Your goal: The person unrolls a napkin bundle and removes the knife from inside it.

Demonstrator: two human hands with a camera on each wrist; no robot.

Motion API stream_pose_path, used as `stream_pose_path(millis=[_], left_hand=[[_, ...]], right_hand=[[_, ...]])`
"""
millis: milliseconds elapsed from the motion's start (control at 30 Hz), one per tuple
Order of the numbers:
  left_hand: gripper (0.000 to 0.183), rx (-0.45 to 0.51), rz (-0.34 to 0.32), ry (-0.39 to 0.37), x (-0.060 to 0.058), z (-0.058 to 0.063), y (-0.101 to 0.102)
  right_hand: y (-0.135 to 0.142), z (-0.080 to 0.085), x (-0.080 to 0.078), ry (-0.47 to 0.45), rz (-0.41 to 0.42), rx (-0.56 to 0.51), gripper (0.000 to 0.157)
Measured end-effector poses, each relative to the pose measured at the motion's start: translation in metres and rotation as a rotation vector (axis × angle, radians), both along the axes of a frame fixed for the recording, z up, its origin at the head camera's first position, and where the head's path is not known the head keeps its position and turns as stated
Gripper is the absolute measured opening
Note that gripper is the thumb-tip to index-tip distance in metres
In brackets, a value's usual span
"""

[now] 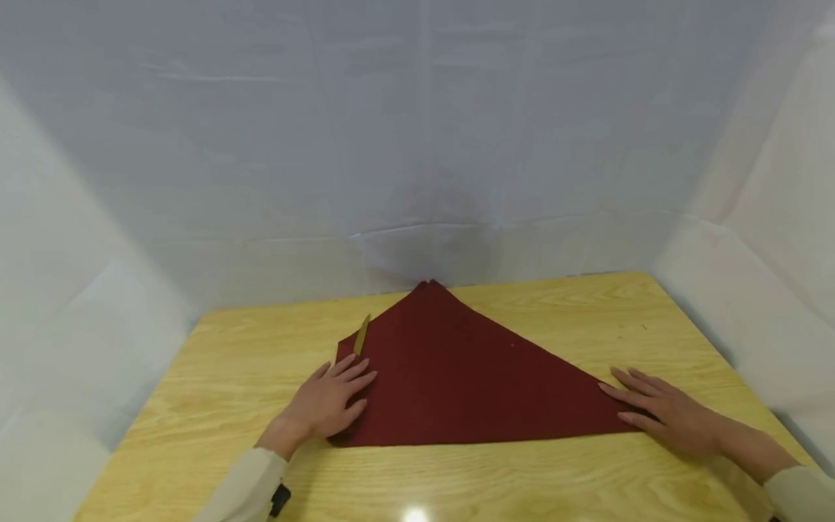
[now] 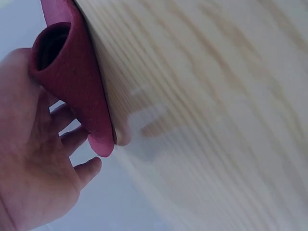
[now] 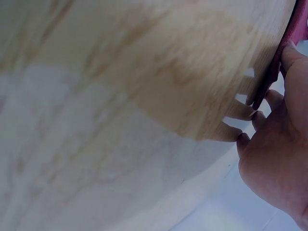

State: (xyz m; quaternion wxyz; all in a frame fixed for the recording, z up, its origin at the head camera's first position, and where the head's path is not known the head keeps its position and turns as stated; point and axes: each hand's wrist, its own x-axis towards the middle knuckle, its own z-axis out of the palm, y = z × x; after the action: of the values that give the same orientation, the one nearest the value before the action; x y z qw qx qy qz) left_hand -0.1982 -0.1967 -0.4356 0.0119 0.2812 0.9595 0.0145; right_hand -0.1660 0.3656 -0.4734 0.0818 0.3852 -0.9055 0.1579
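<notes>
A dark red cloth (image 1: 443,377) lies folded in a broad triangle, its peak toward the far table edge. My left hand (image 1: 329,399) rests on the cloth's left end with fingers extended. In the left wrist view that end of the cloth (image 2: 79,82) curls over into a hollow roll under the hand (image 2: 38,154). A slim gold piece shaped like a knife blade (image 1: 362,336) sticks out beyond the left fingertips; its lower part is hidden. At the right corner, my right hand (image 1: 678,413) lays its straight fingers on the cloth, seen edge-on (image 3: 279,62) in the right wrist view.
The pale wooden table (image 1: 522,478) carries the cloth, whose peak reaches the table's back edge. White sheeting (image 1: 417,145) hangs behind the table and along both sides.
</notes>
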Motion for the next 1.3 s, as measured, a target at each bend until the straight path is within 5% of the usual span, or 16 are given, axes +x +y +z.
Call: stream_pose_path(millis=[433, 700, 1100, 1300], left_hand=[[0.042, 0.0, 0.045, 0.069, 0.006, 0.002, -0.024], [0.044, 0.042, 0.079, 0.03, 0.013, -0.002, -0.042], [0.044, 0.067, 0.066, 0.024, 0.012, -0.009, -0.048], [0.045, 0.05, 0.075, 0.035, 0.012, -0.007, -0.045]], right_hand=[[-0.002, 0.0, 0.0, 0.051, 0.015, -0.01, 0.048], [-0.001, -0.001, 0.001, 0.034, 0.017, -0.022, 0.048], [-0.001, -0.006, 0.0, 0.098, 0.019, 0.0, 0.053], [-0.003, -0.004, 0.001, 0.041, -0.024, -0.012, 0.049]])
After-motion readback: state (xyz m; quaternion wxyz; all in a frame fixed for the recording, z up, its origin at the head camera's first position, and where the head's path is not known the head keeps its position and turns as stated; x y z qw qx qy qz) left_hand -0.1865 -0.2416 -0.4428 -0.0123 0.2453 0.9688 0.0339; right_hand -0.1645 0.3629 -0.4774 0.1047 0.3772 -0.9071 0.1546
